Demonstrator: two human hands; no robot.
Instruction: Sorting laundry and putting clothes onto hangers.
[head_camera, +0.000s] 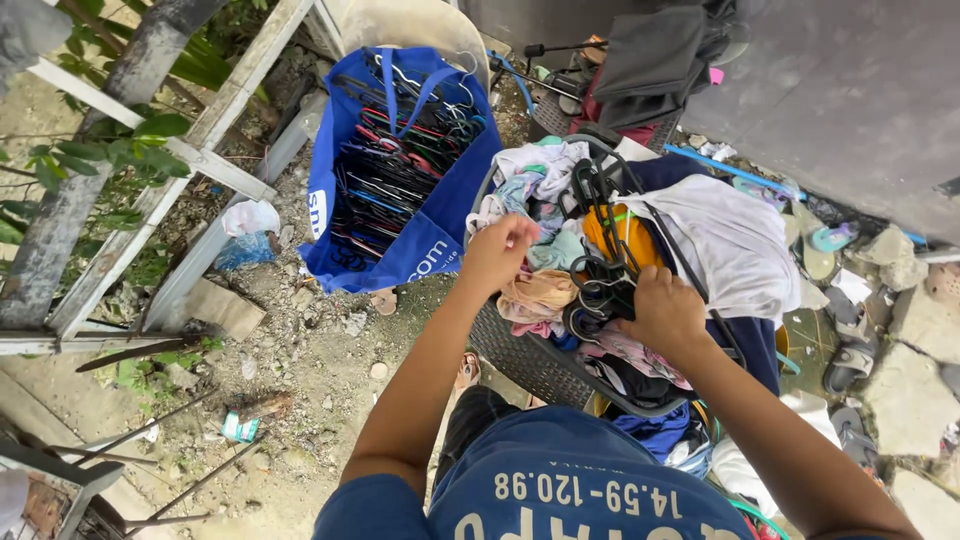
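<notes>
Left hand (497, 252): we saw it at about 12 o'clock from the wearer's chest, fingers pinched on a piece of pale cloth at the top of the laundry pile.
Right hand (663, 312): at roughly 1 o'clock, clenched around the bunch of dark hangers (600, 275), knuckles up.
Bunch of dark hangers: lying across the middle of the clothes, running up toward 12 o'clock from the right hand.
Laundry basket (530, 362): dark mesh wall, directly ahead of us, heaped with mixed clothes.
White garment (730, 240): spread over the basket's 2 o'clock side, touching the hangers.
Orange garment (625, 235): just beside the hangers, partly under them.
Peach cloth (537, 293): under the left hand, on the pile's near side.
Blue bag (420, 245): at 11 o'clock, touching the basket, open and packed with more hangers (400, 160).
Ground (300, 400): dirt and rubble at 9 o'clock, with scraps of litter.
Sandals (850, 360): at 3 o'clock, on broken concrete, well apart from the basket.
</notes>
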